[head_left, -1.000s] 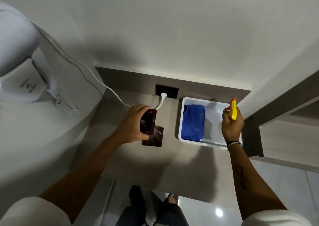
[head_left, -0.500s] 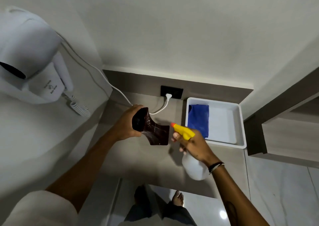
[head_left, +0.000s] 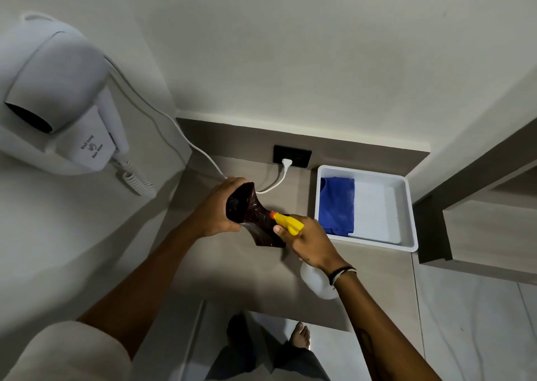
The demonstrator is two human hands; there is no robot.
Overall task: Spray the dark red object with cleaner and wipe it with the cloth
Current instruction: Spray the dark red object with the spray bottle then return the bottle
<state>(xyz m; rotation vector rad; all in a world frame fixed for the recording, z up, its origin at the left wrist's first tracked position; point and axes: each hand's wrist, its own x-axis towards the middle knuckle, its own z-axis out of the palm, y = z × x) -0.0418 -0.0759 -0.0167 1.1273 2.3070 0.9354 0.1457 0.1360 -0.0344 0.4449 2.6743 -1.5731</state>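
My left hand [head_left: 216, 206] grips the round end of the dark red object [head_left: 252, 215], a glossy piece that flares to a wide flat end and is held tilted above the counter. My right hand [head_left: 309, 242] is closed around the spray bottle [head_left: 318, 283], whose white body hangs below my wrist. Its yellow head [head_left: 287, 223] with a red nozzle points left, almost touching the dark red object. A folded blue cloth [head_left: 337, 204] lies in the left part of the white tray [head_left: 406, 215].
A wall-mounted white hair dryer [head_left: 58, 89] hangs at the left, its cord [head_left: 186, 142] running to a black socket [head_left: 292, 155] on the back panel. The grey-brown counter [head_left: 232, 279] fills the corner. A wooden shelf unit [head_left: 488, 229] stands on the right. My feet show below.
My right hand carried the spray bottle from over the tray to the left, up against the dark red object. My left hand lifted and tilted the object off the counter.
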